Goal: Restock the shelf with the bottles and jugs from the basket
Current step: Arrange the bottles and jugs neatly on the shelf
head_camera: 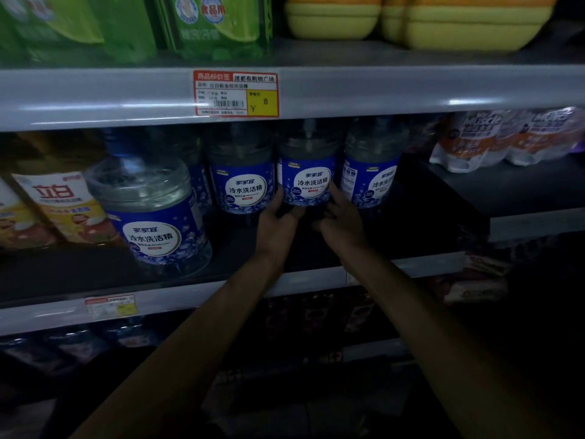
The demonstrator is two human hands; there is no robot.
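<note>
A clear jug with a blue label (306, 177) stands upright deep on the middle shelf (427, 264). My left hand (278, 217) holds its lower left side and my right hand (340, 213) holds its lower right side, fingers curled round its base. Matching blue-label jugs stand on either side of it (241, 185) (368, 179), close against it. A larger-looking jug of the same kind (152, 213) stands nearer the shelf's front at the left. The basket is out of sight.
Yellow-label bottles (60, 207) fill the shelf's far left. White and orange packs (493, 141) sit on a raised shelf at the right, with a dark open gap below them. Green packs (218, 23) and yellow containers (443, 20) sit on the shelf above. Darker goods line the lower shelf.
</note>
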